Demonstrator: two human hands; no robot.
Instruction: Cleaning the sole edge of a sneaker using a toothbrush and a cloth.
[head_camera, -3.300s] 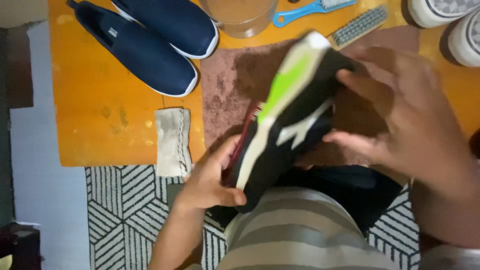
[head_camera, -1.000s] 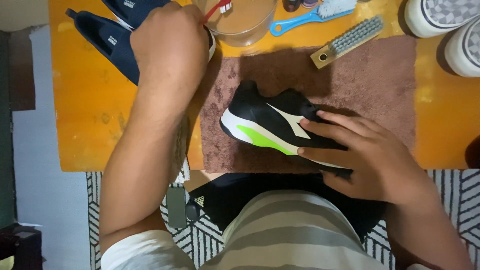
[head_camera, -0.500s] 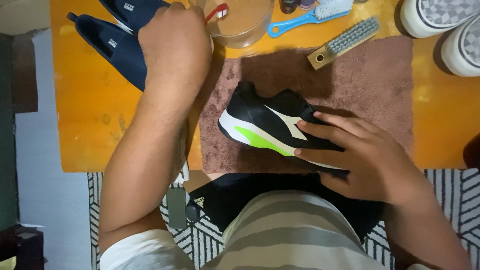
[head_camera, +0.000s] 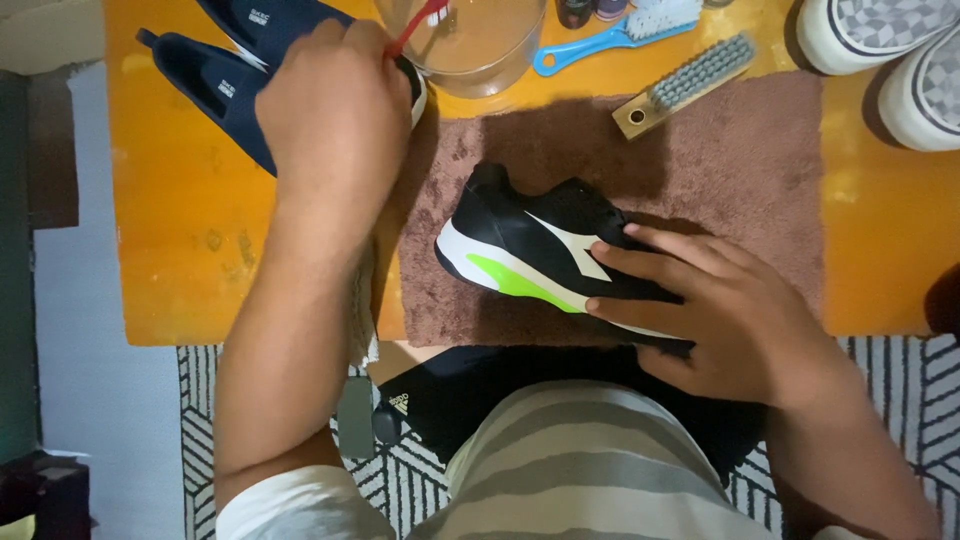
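Observation:
A black sneaker (head_camera: 520, 240) with a white and lime-green side lies on a brown towel (head_camera: 750, 170) spread over the orange table (head_camera: 170, 250). My right hand (head_camera: 720, 310) rests on the sneaker's near end and holds it down. My left hand (head_camera: 335, 115) is raised at the back left and grips a red-handled toothbrush (head_camera: 418, 22) whose tip reaches into a clear glass bowl (head_camera: 480, 45).
A pair of navy slip-on shoes (head_camera: 215, 85) lies at the back left. A blue brush (head_camera: 620, 35) and a wooden wire brush (head_camera: 685, 85) lie behind the towel. Checkered white shoes (head_camera: 890, 50) stand at the back right. A patterned rug (head_camera: 890, 380) covers the floor.
The sneaker has been set down on the towel and my right hand stays on it. My left hand left the sneaker and took the red toothbrush to the bowl.

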